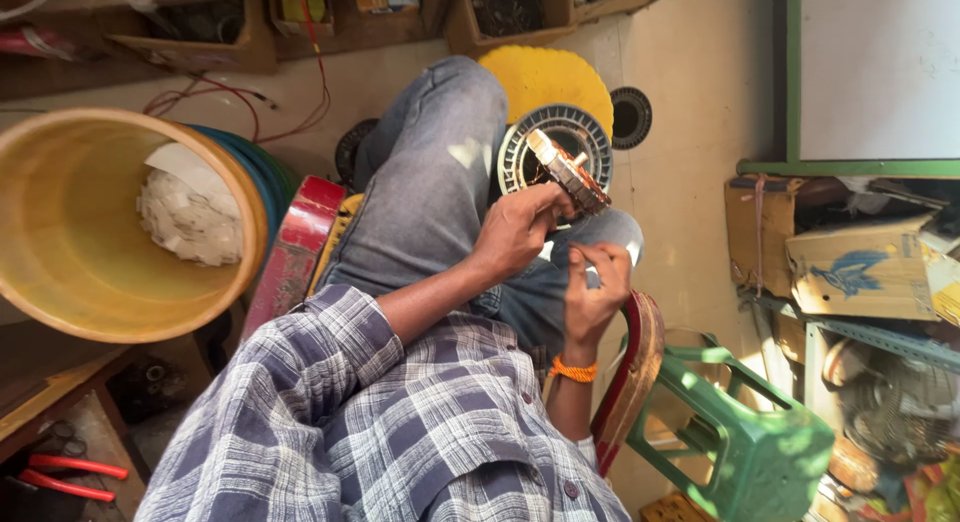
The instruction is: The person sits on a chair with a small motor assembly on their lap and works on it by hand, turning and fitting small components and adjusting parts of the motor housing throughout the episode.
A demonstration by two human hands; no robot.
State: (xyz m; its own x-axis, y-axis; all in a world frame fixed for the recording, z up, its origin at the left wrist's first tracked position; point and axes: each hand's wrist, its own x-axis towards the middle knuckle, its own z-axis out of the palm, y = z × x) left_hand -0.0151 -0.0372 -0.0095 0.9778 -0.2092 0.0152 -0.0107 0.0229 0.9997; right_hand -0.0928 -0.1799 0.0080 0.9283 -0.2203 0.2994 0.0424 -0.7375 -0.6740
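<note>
Person sitting over a yellow bucket [60, 272] and a green stool [760, 452], working a motor winding [568, 172] above the knee.

The left hand [515, 232] is gripping the winding's near end, its long axis slanting up and away; the right hand [592, 292], just below, is pinching a small pale piece [592, 278] in closed fingers.

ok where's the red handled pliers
The red-handled pliers lie at the bottom left of the head view, on the floor below the big yellow bucket.

Warm sunlight, dappled shadows, slight edge distortion
</note>
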